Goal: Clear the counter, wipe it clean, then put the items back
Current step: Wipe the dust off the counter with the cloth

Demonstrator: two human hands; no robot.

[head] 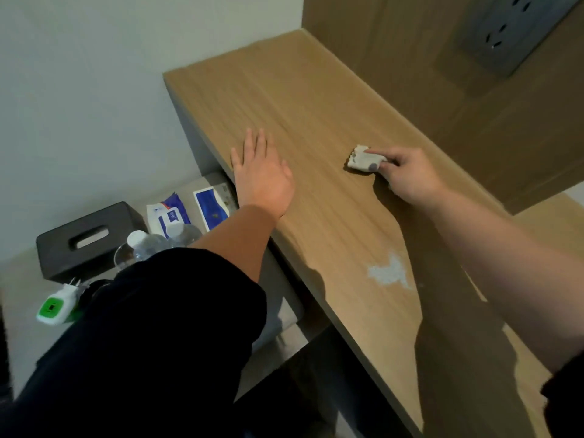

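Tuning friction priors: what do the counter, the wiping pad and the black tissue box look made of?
Counter: likely wood-grain laminate, matte; straight grain lines, pale worn patch near the front. Wiping pad: soft off-white cloth or folded wipe, crumpled edge; cannot tell which. Tissue box: black, matte, smooth; plastic or leatherette, unclear.

1. Dim, flat indoor light, greenish in tone, without glare
2. Light from the right: the right forearm (493, 257) casts a broad soft shadow leftward on the near counter (316, 121)
3. Wide-angle bending at the edges; far-right socket panel (512, 30) soft
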